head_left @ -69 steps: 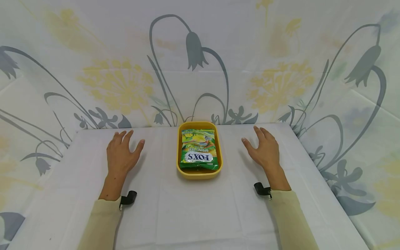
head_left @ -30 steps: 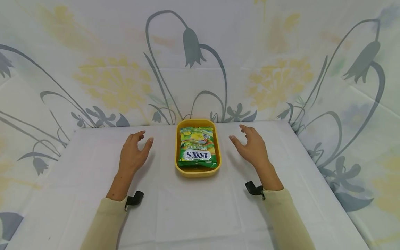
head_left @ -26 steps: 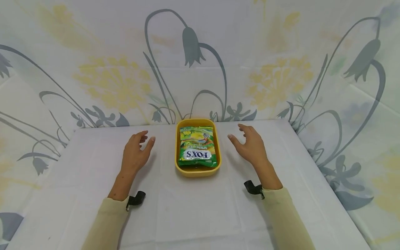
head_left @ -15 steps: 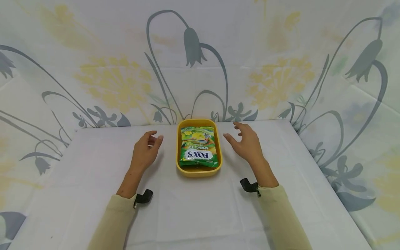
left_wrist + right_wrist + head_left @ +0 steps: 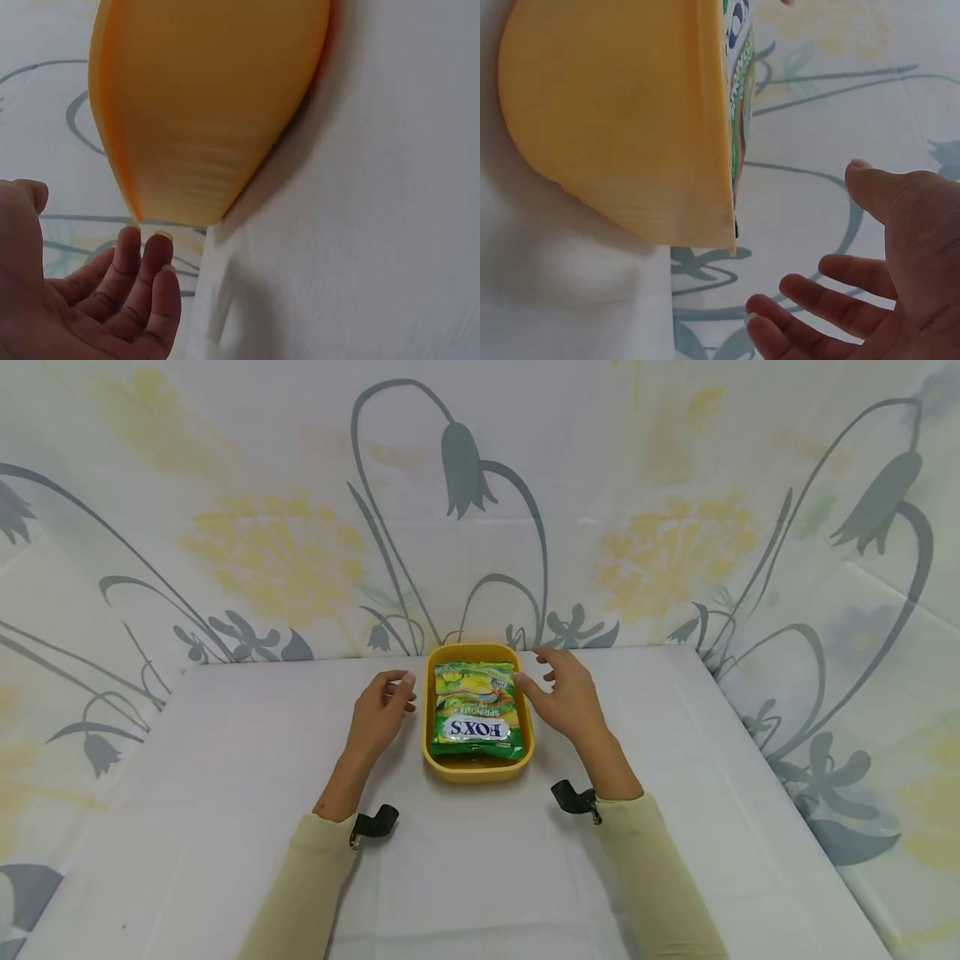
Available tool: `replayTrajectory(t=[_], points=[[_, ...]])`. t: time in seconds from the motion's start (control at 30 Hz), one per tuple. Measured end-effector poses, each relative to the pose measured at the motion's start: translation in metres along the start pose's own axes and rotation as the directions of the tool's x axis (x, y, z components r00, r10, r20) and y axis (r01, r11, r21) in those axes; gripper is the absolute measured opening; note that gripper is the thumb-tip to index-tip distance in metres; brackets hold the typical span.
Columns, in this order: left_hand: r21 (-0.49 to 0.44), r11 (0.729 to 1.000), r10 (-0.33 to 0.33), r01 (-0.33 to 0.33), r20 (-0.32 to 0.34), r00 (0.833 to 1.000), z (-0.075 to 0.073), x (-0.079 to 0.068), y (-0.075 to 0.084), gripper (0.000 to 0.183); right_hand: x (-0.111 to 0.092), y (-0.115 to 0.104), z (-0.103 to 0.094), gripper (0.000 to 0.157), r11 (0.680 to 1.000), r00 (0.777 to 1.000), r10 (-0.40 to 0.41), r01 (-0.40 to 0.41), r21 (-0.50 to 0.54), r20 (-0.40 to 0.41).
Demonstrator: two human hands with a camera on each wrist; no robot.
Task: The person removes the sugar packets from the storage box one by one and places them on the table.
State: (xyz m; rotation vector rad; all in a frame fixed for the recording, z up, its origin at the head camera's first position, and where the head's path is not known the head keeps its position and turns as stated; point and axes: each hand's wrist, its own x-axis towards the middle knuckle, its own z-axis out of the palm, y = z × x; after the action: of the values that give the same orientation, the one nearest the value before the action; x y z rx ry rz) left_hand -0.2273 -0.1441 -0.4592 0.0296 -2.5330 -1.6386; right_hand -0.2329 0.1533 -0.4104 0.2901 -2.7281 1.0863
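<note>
A yellow plastic tray (image 5: 478, 774) stands near the back edge of the white-covered table, with a green candy packet (image 5: 478, 706) marked FOX'S lying in it. Just left of the tray is my left hand (image 5: 378, 714), fingers loosely bent, holding nothing. My right hand (image 5: 567, 697) hovers at the tray's right side, its thumb over the rim in the head view. In the left wrist view a gap separates the left fingers (image 5: 154, 292) from the tray wall (image 5: 210, 112). The right wrist view shows the right hand (image 5: 900, 277) apart from the tray (image 5: 615, 135), too.
The white cloth (image 5: 465, 877) covers the table around the tray. Behind it rises a flower-printed curtain (image 5: 300, 527), which also hangs at both sides. A small black camera sits on each wrist, the left camera (image 5: 377, 821) and the right camera (image 5: 572, 797).
Both hands have moved inward toward the tray, the left to the right and the right to the left. The left fingers have bent more. Tray and packet have stayed in place.
</note>
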Motion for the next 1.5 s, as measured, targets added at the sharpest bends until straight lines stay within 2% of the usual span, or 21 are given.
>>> replayTrajectory(t=[0.27, 0.37, 0.5, 0.63, 0.8, 1.07, 1.2, 1.33, 1.5], points=[[-0.076, 0.995, -0.057, 0.06, 0.045, 0.997, 0.01, 0.002, -0.002, 0.056, -0.001, -0.009, 0.01, 0.062, 1.0, 0.999, 0.015, -0.016, 0.007, 0.041], [-0.067, 0.995, -0.069, 0.073, 0.063, 0.996, 0.014, 0.002, -0.007, 0.056, -0.001, -0.013, 0.013, 0.06, 1.0, 0.998, 0.026, -0.026, 0.002, 0.053], [-0.048, 0.996, -0.066, 0.069, 0.063, 0.996, 0.018, 0.002, -0.012, 0.055, -0.001, -0.017, 0.016, 0.056, 0.999, 0.997, 0.031, -0.031, -0.012, 0.067], [-0.064, 0.996, -0.055, 0.057, 0.037, 0.998, 0.019, 0.002, -0.015, 0.051, -0.002, -0.022, 0.019, 0.051, 1.0, 0.997, -0.002, 0.003, -0.015, 0.078], [-0.034, 0.999, -0.039, 0.039, 0.026, 0.999, 0.022, 0.002, -0.018, 0.047, -0.004, -0.028, 0.022, 0.035, 0.998, 0.995, 0.013, -0.006, -0.068, 0.102], [-0.062, 0.997, -0.047, 0.049, 0.04, 0.998, 0.026, 0.001, -0.019, 0.049, -0.011, -0.045, 0.026, 0.05, 0.984, 0.986, 0.087, -0.063, -0.169, 0.141], [-0.055, 0.997, -0.049, 0.052, 0.047, 0.998, 0.027, 0.001, -0.018, 0.05, -0.016, -0.054, 0.026, 0.049, 0.985, 0.982, 0.124, -0.105, -0.139, 0.141], [-0.054, 0.997, -0.051, 0.054, 0.05, 0.997, 0.027, 0.001, -0.019, 0.05, -0.02, -0.061, 0.028, 0.048, 0.987, 0.977, 0.128, -0.109, -0.116, 0.171], [-0.055, 0.997, -0.042, 0.044, 0.044, 0.998, 0.027, 0.0, -0.019, 0.05, -0.024, -0.065, 0.033, 0.058, 0.988, 0.971, 0.126, -0.105, -0.114, 0.202]])
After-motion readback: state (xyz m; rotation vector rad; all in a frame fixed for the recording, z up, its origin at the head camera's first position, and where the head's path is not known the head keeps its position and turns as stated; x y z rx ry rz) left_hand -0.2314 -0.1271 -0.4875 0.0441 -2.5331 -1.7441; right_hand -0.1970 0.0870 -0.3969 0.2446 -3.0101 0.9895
